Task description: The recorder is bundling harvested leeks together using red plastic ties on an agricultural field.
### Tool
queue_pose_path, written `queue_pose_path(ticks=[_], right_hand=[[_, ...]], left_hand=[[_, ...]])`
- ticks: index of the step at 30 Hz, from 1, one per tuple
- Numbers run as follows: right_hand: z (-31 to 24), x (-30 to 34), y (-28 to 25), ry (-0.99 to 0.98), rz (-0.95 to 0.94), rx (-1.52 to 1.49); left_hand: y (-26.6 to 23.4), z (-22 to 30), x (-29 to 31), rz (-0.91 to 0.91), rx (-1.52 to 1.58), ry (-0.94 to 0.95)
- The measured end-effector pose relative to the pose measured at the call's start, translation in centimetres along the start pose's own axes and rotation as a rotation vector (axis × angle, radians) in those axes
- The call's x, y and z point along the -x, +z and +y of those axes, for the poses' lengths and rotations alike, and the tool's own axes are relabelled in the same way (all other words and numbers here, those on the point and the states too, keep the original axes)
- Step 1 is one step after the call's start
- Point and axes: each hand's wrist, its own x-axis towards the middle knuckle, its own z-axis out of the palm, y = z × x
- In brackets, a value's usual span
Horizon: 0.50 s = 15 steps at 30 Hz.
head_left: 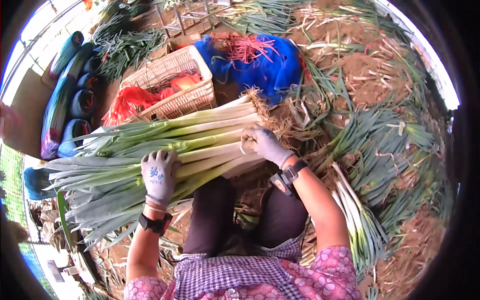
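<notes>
- We see two gloved hands: the left hand (159, 175) lies palm down on the leaves (110, 172), fingers close together; the right hand (262, 142) has fingertips narrowed at the white stalks (240, 121). We cannot tell whether either grips.
- We find one pile of leeks (215, 137) before the crate's (187, 104) near edge; overlap prevents counting.
- We judge it fairly heavy, stalks firm, leaves bruisable; hold the stalks.
- Beyond: one crate, one blue net heap (280, 60).

Just one view here: a wide fisheye worn on the head, looking steeply down over the checked apron (230, 275), left hand (159, 176) and right hand (265, 145) close below, the ground (367, 77) spreading farther off ahead.
</notes>
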Motion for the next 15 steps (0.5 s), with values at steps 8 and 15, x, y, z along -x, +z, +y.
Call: queue_pose_path(ticks=[8, 15], right_hand=[[1.2, -0.5, -2.4, 0.018, 0.055, -0.330], [1.0, -2.7, -0.4, -0.275, 0.059, -0.009]], left_hand=[[-0.7, -0.1, -0.6, -0.023, 0.019, -0.020], [-0.3, 0.2, -1.4, -0.047, 0.026, -0.030]])
